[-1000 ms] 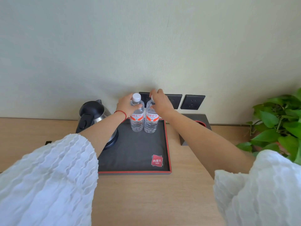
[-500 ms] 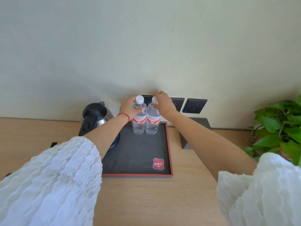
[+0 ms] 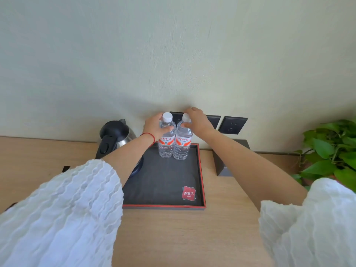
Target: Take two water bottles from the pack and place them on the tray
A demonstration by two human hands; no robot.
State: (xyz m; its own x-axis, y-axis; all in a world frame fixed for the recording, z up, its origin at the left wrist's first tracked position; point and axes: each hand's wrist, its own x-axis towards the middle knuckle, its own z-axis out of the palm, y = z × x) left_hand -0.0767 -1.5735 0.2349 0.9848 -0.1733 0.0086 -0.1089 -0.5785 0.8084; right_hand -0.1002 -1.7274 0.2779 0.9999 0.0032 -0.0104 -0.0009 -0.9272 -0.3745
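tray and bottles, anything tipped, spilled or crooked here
Nothing stands out. Both water bottles, left bottle and right bottle, stand upright, capped and side by side at the far edge of the tray. The left hand and right hand each hold one. No spill shows.

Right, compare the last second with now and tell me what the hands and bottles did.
Little changed. The left hand keeps its hold on the left clear plastic water bottle, and the right hand stays on the right bottle by its neck. Both bottles remain upright, side by side at the far edge of the black red-rimmed tray. Only the camera shifted slightly.
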